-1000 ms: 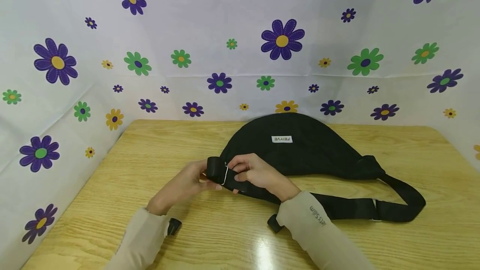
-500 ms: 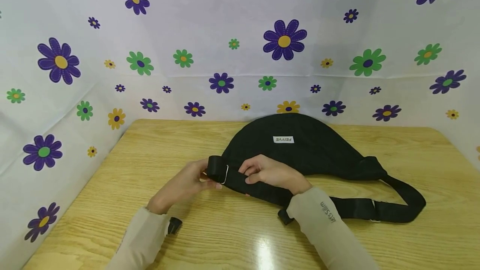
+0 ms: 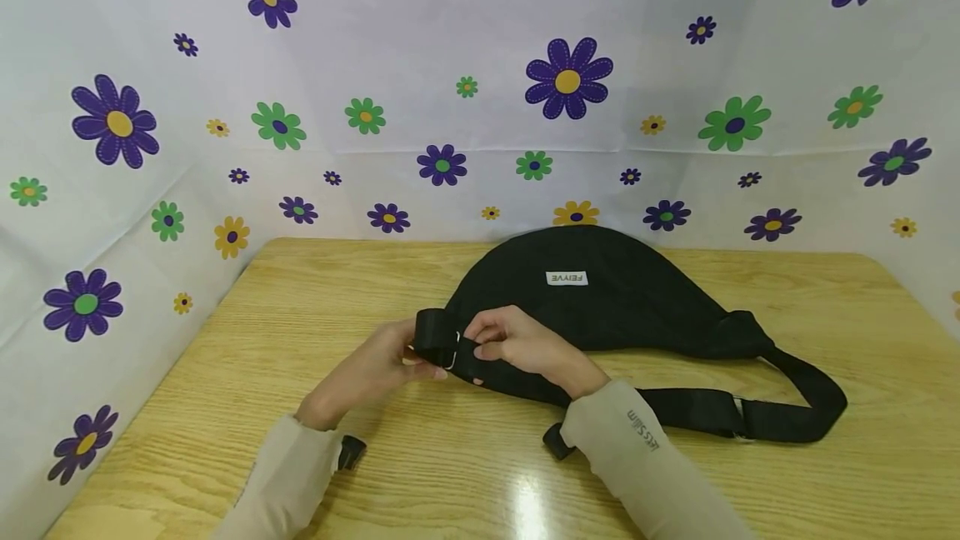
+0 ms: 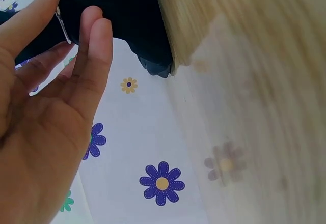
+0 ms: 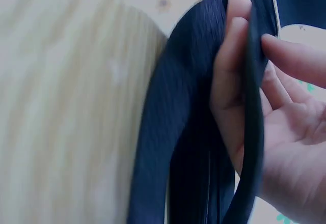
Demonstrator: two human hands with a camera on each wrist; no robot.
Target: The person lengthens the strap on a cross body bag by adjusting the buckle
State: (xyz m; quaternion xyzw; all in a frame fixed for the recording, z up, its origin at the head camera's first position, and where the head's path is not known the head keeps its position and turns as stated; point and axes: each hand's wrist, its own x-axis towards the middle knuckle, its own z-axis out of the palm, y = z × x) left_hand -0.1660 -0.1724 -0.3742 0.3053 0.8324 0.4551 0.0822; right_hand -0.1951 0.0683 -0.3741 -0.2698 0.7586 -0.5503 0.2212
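Observation:
A black waist bag [image 3: 622,307] with a small white label lies on the table. Near its left end, my left hand [image 3: 375,369] holds the strap at a metal slider [image 3: 453,351], where the webbing stands up in a loop [image 3: 431,330]. In the left wrist view the thumb and fingers lie about the slider's wire [image 4: 62,26]. Just right of it, my right hand [image 3: 528,350] pinches the strap between thumb and fingers; the right wrist view shows the webbing [image 5: 253,107] running down past the palm. Part of the strap is hidden behind the right hand and sleeve.
The strap runs on to a second metal slider [image 3: 740,417] at the right. One black buckle end [image 3: 350,452] shows beside the left sleeve, and a black strap end [image 3: 557,442] beside the right sleeve. A flower-print cloth [image 3: 322,48] hangs behind the wooden table [image 3: 450,473].
My right hand slid right along the strap, then came back left toward the slider. The second slider has shifted slightly left. The left hand keeps its hold with little movement.

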